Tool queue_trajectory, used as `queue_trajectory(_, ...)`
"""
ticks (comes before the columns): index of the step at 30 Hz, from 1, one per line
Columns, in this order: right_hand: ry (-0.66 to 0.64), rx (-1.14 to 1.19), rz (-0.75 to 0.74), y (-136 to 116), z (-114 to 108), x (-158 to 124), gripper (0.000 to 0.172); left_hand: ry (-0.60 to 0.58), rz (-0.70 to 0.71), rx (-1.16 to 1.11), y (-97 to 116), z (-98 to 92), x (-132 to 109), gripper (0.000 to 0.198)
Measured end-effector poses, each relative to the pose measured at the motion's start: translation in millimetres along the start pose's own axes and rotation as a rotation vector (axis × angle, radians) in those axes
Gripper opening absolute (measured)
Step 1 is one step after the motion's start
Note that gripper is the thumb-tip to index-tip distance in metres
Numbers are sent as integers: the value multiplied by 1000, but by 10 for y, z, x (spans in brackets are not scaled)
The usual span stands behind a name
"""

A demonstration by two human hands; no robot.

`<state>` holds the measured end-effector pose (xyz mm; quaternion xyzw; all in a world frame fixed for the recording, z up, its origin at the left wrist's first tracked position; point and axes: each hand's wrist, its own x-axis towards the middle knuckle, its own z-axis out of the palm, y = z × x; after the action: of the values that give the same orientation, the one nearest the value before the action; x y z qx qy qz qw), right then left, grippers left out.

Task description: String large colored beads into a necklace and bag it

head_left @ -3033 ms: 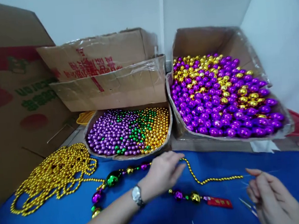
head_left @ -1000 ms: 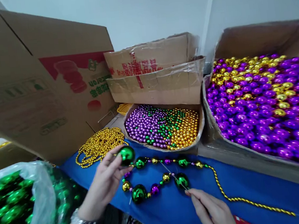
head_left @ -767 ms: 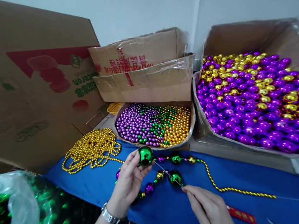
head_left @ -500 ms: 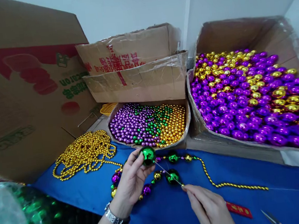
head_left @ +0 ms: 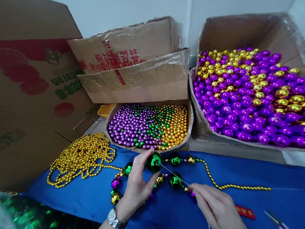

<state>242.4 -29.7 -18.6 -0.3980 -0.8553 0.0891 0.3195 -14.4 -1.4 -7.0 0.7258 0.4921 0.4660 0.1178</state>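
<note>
My left hand (head_left: 136, 185), with a silver watch at its wrist, holds a large shiny green bead (head_left: 154, 162) between thumb and fingers. From this bead a thin, taut string (head_left: 174, 173) runs down right to my right hand (head_left: 215, 207). That hand is closed in a pinch on it; its fingertips are partly hidden. Beneath both hands lies a bead garland with green beads (head_left: 175, 180), purple beads (head_left: 116, 183) and gold beads (head_left: 116, 198). Its gold small-bead strand (head_left: 233, 187) trails off right, ending in bare thread.
A heap of gold bead strands (head_left: 81, 157) lies left on the blue cloth (head_left: 290, 202). Behind stand a box of small beads (head_left: 191, 132) and a box of larger purple and gold beads (head_left: 201, 118). Scissors (head_left: 276, 221) and a red strip (head_left: 245, 211) lie right. Green beads fill a bag (head_left: 39, 226).
The green bead in my left hand has moved slightly right, and my left fingers have turned over its top. My right hand has shifted slightly right; a purple bead now shows beside it.
</note>
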Motion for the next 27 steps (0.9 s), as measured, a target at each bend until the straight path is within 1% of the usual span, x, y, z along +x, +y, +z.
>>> queue_trajectory(5,-26,-161,-62,47,-68,-23,28,9,167,165,1,-37,81,63)
queue_trajectory(7,-48,-236,-80,51,-68,-25,29,-14,306,250,23,-38,86,66)
queue_trajectory(9,-59,-277,-86,34,-31,-13,28,-77,453,381,66,-23,70,67)
queue_trajectory(10,-65,-268,-68,19,0,-4,27,-115,510,447,93,-10,57,66)
queue_trajectory(12,-73,-178,7,-12,80,13,24,-172,576,536,146,25,31,58)
queue_trajectory(14,-75,-19,98,-33,165,13,24,-191,605,539,184,66,8,54)
queue_trajectory(15,-70,65,140,-36,202,4,24,-178,603,500,197,87,-3,55)
queue_trajectory(16,-58,140,168,-34,234,-9,24,-149,582,438,208,108,-15,57)
queue_trajectory(18,-29,240,202,-23,279,-44,24,-75,482,251,233,149,-44,65)
queue_trajectory(20,-6,276,212,-11,304,-73,24,-8,329,58,274,195,-76,71)
queue_trajectory(21,-1,281,215,-7,311,-81,24,6,242,-37,300,221,-90,72)
queue_trajectory(24,0,292,232,-4,318,-81,24,-9,-75,-376,371,308,-110,71)
queue_trajectory(27,-6,278,237,-2,321,-74,23,-112,-433,-753,398,387,-86,72)
